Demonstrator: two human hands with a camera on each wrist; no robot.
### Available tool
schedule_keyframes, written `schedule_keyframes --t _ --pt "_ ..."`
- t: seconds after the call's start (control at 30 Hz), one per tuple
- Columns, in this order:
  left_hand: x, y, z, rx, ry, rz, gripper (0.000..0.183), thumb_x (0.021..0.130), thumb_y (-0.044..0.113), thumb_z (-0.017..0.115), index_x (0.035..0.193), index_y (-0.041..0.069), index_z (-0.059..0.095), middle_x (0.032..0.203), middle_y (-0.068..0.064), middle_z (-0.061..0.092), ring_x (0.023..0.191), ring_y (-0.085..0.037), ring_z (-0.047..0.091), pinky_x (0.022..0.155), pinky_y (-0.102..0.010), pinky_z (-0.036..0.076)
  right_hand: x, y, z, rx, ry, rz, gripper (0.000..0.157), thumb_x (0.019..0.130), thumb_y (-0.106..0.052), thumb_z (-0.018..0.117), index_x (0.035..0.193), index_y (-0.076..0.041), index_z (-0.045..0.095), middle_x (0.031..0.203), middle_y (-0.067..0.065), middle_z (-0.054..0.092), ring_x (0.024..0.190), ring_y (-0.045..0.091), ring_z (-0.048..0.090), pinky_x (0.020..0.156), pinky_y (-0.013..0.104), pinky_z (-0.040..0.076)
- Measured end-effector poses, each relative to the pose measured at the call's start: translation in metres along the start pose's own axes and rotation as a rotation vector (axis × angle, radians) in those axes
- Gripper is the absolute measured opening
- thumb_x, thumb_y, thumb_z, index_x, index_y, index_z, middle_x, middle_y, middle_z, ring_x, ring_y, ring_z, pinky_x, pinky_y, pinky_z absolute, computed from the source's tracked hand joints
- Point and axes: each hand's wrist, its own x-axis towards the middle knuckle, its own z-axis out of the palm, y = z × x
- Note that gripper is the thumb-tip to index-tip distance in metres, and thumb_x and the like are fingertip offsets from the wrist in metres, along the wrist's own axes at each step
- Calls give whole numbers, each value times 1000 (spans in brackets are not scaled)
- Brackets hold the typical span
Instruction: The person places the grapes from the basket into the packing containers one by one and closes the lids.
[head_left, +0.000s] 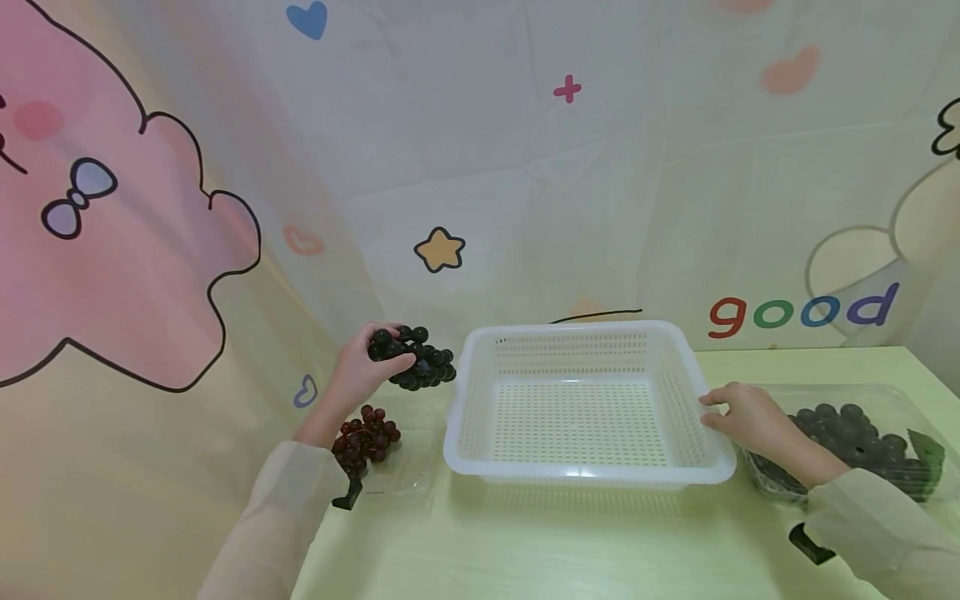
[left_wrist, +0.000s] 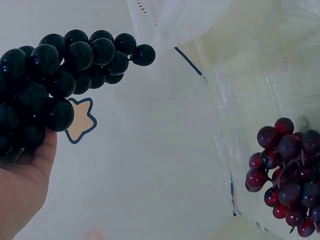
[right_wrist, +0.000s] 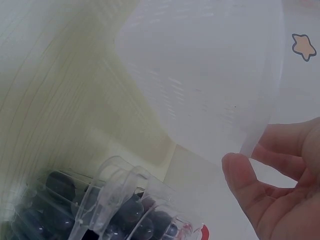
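My left hand (head_left: 365,364) grips a bunch of black grapes (head_left: 422,367), raised just left of the white plastic basket (head_left: 577,472). In the left wrist view the black grapes (left_wrist: 80,55) spread out past the thumb. Below that hand, a bunch of red grapes (head_left: 367,435) lies in a clear plastic container (head_left: 408,467). My right hand (head_left: 757,418) pinches the basket's right rim between thumb and fingers, as the right wrist view shows at the basket's edge (right_wrist: 260,130). The perforated floor of the basket shows nothing on it.
Right of the basket stands a clear plastic box (head_left: 900,400) with dark grapes (head_left: 847,433) and a green leaf (head_left: 928,458), partly hidden by the right forearm. All stand on a pale green table (head_left: 555,550). A printed curtain (head_left: 525,192) hangs behind.
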Motion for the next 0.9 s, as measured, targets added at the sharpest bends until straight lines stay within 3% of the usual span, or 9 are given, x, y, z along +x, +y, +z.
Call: schedule_keyframes --t 0.63,0.9 --pt "-11 -39 -17 56 13 -64 45 77 30 67 109 6 47 134 -5 44 122 -27 40 87 -41 41 0 1 0 1 5 -12 34 76 -6 64 101 16 58 100 37 53 68 25 59 55 34 50" --pt "-16 -56 -19 106 -24 -130 52 77 39 64 116 10 44 136 -6 39 120 -29 41 86 -43 43 1 2 0 -2 1 -6 34 76 -7 64 101 15 58 100 36 53 69 25 59 55 35 51"
